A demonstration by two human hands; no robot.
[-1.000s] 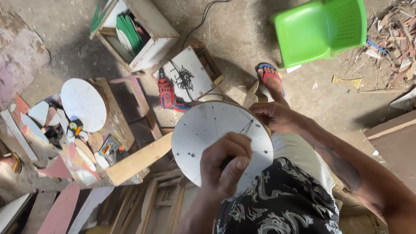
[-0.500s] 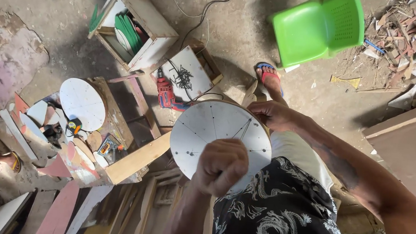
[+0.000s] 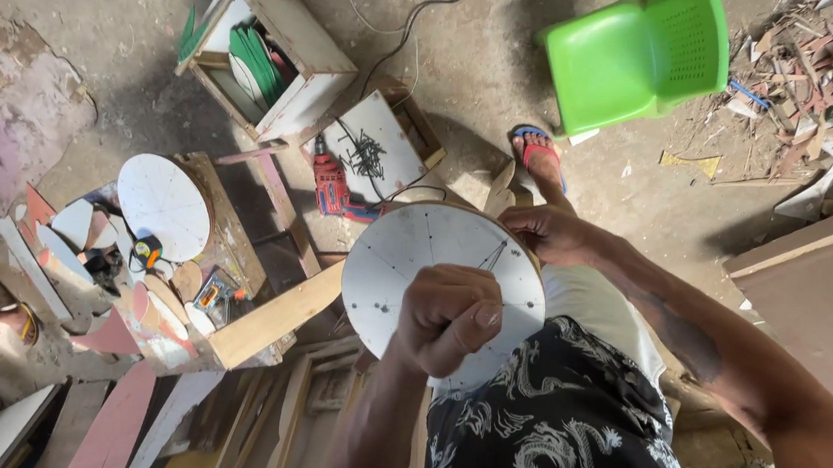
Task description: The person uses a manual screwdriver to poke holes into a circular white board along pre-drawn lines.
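The left hand (image 3: 449, 317) is curled into a fist over the face of the white round disc (image 3: 404, 263), its fingers folded tight on something thin; what they pinch is hidden inside the fist. Its knuckles face up toward the camera, and the bare forearm rises from the bottom edge of the view, nearly straight, to meet the lower part of the disc.

The right hand (image 3: 552, 234) grips the disc's far right rim, fingers wrapped over the edge and thumb on the white face. Its wrist bends inward, and the forearm stretches back from the disc to the lower right corner, crossing above the patterned black shorts (image 3: 560, 427).

The disc itself lies on the person's lap, held roughly flat, with thin pencil lines radiating from its centre and small dark dots on its surface.

Left of the disc, on a low wooden stand, sits a second white disc (image 3: 163, 204). Just beyond the disc's top edge lies a red power drill (image 3: 332, 187) beside a tray of dark screws (image 3: 368, 155). Farther beyond the disc, to the right, stands a green plastic chair (image 3: 638, 58).
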